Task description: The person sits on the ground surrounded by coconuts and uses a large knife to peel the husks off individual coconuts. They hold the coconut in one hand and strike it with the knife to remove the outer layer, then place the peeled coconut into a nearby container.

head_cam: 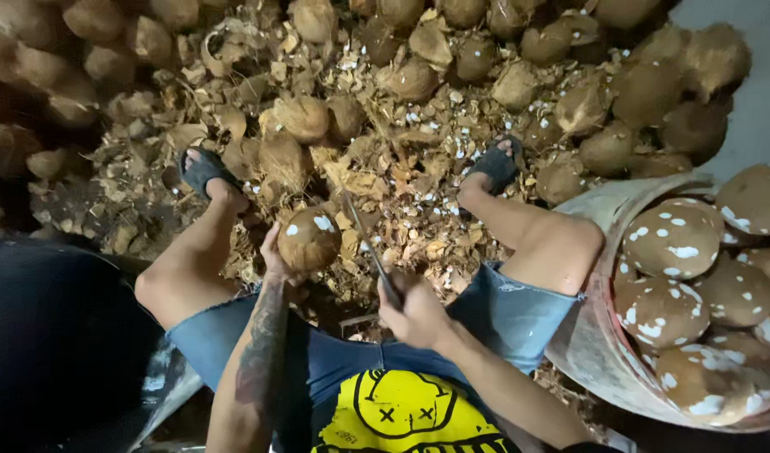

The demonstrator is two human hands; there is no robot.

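Frame centre: left hand (273, 258) fingers grip husked coconut (309, 238); right hand (416, 312) fingers closed around knife (368, 245) handle.

Dim scene lit from above, dark left corner, soft wide-angle blur at edges.

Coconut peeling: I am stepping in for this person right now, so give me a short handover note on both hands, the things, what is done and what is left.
Left hand: holds a partly shaved coconut between the knees.
Right hand: grips a knife, blade pointing toward that coconut.
Done: the tub at the right holds shaved brown coconuts with white patches.
Left: the held coconut is mostly brown, and a pile of husked coconuts lies ahead beyond the feet, on a litter of shell chips.
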